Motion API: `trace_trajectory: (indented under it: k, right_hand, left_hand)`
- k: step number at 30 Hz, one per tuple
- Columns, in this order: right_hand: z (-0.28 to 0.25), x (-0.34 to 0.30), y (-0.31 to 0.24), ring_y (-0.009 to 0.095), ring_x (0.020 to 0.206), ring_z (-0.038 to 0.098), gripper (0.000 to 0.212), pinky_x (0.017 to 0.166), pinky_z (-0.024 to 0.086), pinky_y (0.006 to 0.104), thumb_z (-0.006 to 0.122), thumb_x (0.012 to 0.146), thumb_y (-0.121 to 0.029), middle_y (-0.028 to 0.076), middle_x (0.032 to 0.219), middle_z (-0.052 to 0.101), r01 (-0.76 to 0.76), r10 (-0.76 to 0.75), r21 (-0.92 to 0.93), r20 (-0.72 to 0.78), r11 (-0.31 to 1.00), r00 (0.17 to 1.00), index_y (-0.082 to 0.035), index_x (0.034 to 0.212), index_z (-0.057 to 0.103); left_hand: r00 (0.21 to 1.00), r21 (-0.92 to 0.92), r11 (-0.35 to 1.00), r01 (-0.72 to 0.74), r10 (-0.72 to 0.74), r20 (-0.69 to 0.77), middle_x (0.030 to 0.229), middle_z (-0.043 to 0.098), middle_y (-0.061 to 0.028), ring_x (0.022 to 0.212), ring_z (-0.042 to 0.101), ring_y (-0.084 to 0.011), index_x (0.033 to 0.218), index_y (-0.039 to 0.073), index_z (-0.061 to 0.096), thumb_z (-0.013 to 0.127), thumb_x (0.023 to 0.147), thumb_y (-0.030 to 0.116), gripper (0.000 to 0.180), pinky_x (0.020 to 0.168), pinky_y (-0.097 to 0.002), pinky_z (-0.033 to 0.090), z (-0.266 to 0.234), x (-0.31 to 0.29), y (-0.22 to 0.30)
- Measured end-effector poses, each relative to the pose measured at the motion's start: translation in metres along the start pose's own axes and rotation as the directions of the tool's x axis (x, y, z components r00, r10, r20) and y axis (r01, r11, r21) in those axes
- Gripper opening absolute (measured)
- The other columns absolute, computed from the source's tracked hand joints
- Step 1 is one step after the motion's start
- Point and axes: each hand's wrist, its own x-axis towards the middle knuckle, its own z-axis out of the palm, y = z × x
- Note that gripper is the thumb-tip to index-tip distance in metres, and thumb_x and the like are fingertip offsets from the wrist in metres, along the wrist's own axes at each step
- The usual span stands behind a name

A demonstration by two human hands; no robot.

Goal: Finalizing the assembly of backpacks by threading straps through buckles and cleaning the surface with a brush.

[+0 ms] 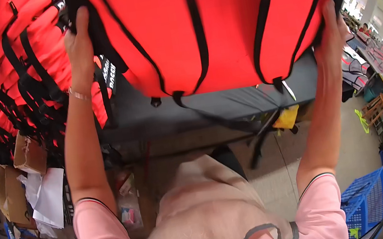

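A large bright red backpack-like bag (226, 20) with black trim and strap bands hangs raised in front of me, its top beyond the picture's upper edge. My left hand (80, 44) grips its black left side, thumb pointing up. At the opposite side my right hand (330, 29) clasps the black edge, with part of the fingers hidden behind the bag. From the bag's lower edge a loose black strap (216, 118) dangles, its end blurred. Beneath it lies a dark-covered table (140, 110).
Many red bags with black straps (20, 66) are piled at the left. Below them stand cardboard boxes (13, 193) and white paper (47, 198). Blue crates (364, 197) sit low on both sides. A yellow piece (287, 117) hangs at the table's front edge. A wooden stool (374, 109) is at the right.
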Motion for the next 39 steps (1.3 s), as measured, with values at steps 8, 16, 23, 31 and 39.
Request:
trace_trajectory:
  k: [8,16,23,31,39]
  right_hand:
    - [-0.011,0.004,0.008,0.011,0.08,0.064,0.049,0.072,0.052,0.0266,0.065,0.095,-0.041,0.007,0.1,0.07,-0.194,0.227,-0.326,0.066,0.925,0.972,0.002,0.12,0.063]
    - [-0.019,-0.009,0.119,0.013,0.085,0.062,0.042,0.078,0.052,0.0295,0.065,0.096,-0.031,0.008,0.101,0.068,-0.533,0.547,-0.134,0.115,0.836,0.829,0.006,0.116,0.061]
    - [-0.025,-0.157,0.24,0.038,0.149,0.015,0.076,0.119,0.018,0.0437,0.059,0.095,-0.036,0.024,0.159,0.021,-0.222,0.622,-0.68,0.424,0.699,0.658,-0.001,0.153,0.024]
    - [-0.005,-0.178,0.182,0.035,0.147,0.025,0.065,0.118,0.021,0.0427,0.03,0.103,-0.053,0.026,0.149,0.04,-0.385,0.657,-0.604,0.325,0.698,0.681,-0.004,0.141,0.051]
    - [0.058,-0.192,0.136,0.038,0.145,0.028,0.067,0.116,0.027,0.0391,0.054,0.098,-0.042,0.03,0.15,0.036,-0.3,0.718,-0.689,0.461,0.66,0.521,0.007,0.142,0.042]
  left_hand:
    - [0.962,0.425,0.892,-0.153,0.035,0.272,0.085,0.067,-0.0063,0.072,0.058,-0.0132,0.112,-0.007,0.065,0.063,0.092,0.049,0.059,0.065,-0.0304,0.047,-0.035,0.004,-0.052]
    - [0.827,0.66,0.695,0.285,-0.526,0.196,0.092,0.07,-0.0121,0.086,0.066,-0.0202,0.106,-0.009,0.068,0.059,0.09,0.059,0.07,0.079,-0.0326,0.05,-0.039,0.039,-0.141]
    - [0.609,0.498,0.799,0.337,-0.588,0.532,0.155,0.036,-0.0125,0.139,0.04,-0.024,0.143,0.004,0.049,0.051,0.098,0.052,0.066,0.109,-0.0339,0.035,-0.069,-0.074,-0.185]
    - [0.831,0.414,0.788,0.456,-0.543,0.118,0.144,0.048,-0.0229,0.134,0.047,-0.027,0.14,0.001,0.051,0.065,0.093,0.037,0.061,0.11,-0.0341,0.035,-0.132,-0.193,-0.131]
    - [0.857,0.025,0.859,0.512,-0.512,0.064,0.136,0.052,-0.0178,0.125,0.05,-0.0243,0.148,-0.002,0.034,0.08,0.079,0.02,0.086,0.108,-0.0338,0.037,-0.088,-0.23,-0.098]
